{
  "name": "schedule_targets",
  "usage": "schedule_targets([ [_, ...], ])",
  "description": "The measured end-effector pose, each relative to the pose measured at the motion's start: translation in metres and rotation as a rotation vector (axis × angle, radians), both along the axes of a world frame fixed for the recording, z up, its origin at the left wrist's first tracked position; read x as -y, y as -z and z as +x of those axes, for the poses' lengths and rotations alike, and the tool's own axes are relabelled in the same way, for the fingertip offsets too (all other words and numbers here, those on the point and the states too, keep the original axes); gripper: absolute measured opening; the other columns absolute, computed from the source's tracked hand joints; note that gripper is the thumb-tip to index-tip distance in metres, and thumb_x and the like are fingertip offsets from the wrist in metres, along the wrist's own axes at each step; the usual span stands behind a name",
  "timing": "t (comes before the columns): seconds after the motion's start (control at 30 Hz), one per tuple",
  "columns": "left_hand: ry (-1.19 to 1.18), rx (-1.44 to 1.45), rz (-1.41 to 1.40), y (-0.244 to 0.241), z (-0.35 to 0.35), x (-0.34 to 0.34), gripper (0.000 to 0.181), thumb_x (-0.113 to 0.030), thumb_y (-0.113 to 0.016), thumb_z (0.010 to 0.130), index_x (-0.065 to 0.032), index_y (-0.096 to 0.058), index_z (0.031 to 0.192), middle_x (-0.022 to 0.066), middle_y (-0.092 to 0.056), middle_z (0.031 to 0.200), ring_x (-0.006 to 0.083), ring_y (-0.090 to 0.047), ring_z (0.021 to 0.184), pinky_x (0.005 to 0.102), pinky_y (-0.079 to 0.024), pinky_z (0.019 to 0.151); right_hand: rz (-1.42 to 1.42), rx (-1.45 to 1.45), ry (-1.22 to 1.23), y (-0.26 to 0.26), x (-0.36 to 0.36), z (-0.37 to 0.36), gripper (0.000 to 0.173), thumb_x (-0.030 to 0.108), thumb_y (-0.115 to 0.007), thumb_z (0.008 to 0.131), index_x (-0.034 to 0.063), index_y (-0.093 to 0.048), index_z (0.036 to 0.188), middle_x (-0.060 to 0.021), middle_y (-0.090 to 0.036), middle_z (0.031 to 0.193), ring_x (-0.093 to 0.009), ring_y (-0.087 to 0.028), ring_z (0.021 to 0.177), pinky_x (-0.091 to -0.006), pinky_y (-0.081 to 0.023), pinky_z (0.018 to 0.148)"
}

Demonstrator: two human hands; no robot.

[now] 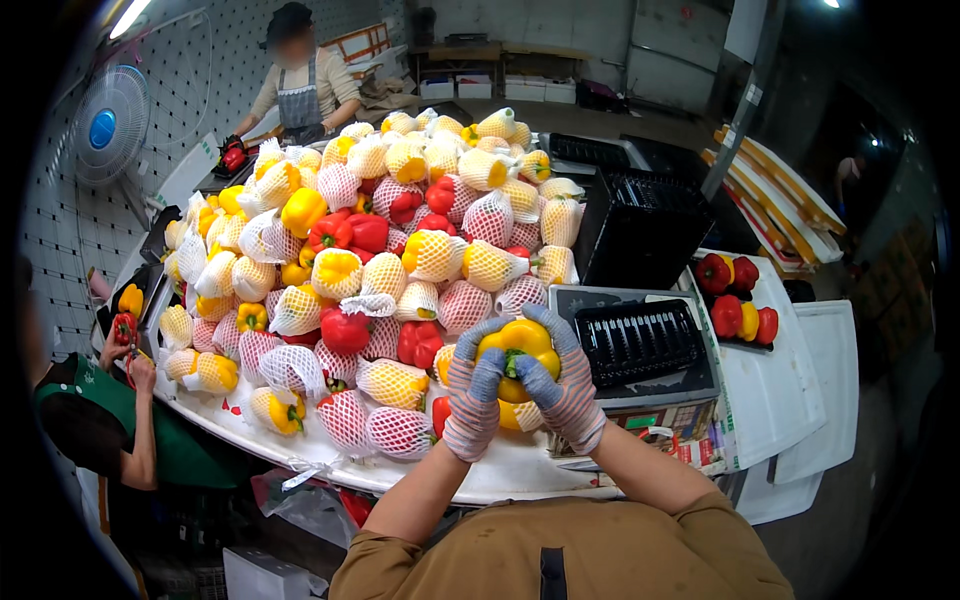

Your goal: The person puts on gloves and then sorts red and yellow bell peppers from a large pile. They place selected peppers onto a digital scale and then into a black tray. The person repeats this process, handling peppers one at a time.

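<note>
Between my two gloved hands is a bare yellow bell pepper [526, 339], its green stem turned towards me. My left hand [474, 390] grips its left side and my right hand [562, 382] its right, both thumbs near the stem. Both gloves are striped knit. Beyond and left of them a large heap of red and yellow bell peppers [384, 274], many in white foam net sleeves, covers the white table [480, 480]. Right of my hands, an empty black plastic tray [637, 341] rests on a weighing scale [564, 300] with a lit green display.
A stack of black trays [641, 225] stands behind the scale. Two packed trays of peppers [726, 319] sit on white foam boards [787, 382] at right. A knife [577, 466] lies at the table's front edge. Co-workers stand at left [112, 420] and at the back [304, 82].
</note>
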State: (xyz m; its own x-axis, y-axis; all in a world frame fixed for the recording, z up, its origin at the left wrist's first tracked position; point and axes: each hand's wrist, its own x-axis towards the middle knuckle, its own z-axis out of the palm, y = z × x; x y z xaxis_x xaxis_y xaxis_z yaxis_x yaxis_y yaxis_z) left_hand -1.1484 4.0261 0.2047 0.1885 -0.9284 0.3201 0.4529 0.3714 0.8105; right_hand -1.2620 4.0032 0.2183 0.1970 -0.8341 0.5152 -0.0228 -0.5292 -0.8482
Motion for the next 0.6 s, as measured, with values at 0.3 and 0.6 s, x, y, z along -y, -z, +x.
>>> schedule_targets([
  [0.3,-0.056,0.158,-0.094,0.007,-0.003,-0.006,0.036,-0.022,-0.057,0.087,-0.0024,-0.048,0.116,0.0088,-0.056,0.105,0.0152,-0.055,0.096,0.0287,-0.044,0.088,0.282,0.091,-0.200,-0.020,0.008,-0.006,0.018,0.018,-0.052,0.089,0.0027,-0.055,0.098,-0.0050,-0.057,0.088,-0.010,-0.053,0.082,-0.0251,-0.045,0.076],
  [0.6,0.446,-0.787,0.494,0.020,0.012,0.012,0.044,-0.037,-0.046,0.087,-0.0076,-0.045,0.120,0.0128,-0.054,0.115,0.0294,-0.055,0.104,0.0466,-0.043,0.092,0.226,-0.105,-0.120,-0.008,0.015,-0.017,0.052,0.043,-0.057,0.082,0.0048,-0.049,0.116,-0.0134,-0.056,0.104,-0.023,-0.053,0.100,-0.0314,-0.041,0.089],
])
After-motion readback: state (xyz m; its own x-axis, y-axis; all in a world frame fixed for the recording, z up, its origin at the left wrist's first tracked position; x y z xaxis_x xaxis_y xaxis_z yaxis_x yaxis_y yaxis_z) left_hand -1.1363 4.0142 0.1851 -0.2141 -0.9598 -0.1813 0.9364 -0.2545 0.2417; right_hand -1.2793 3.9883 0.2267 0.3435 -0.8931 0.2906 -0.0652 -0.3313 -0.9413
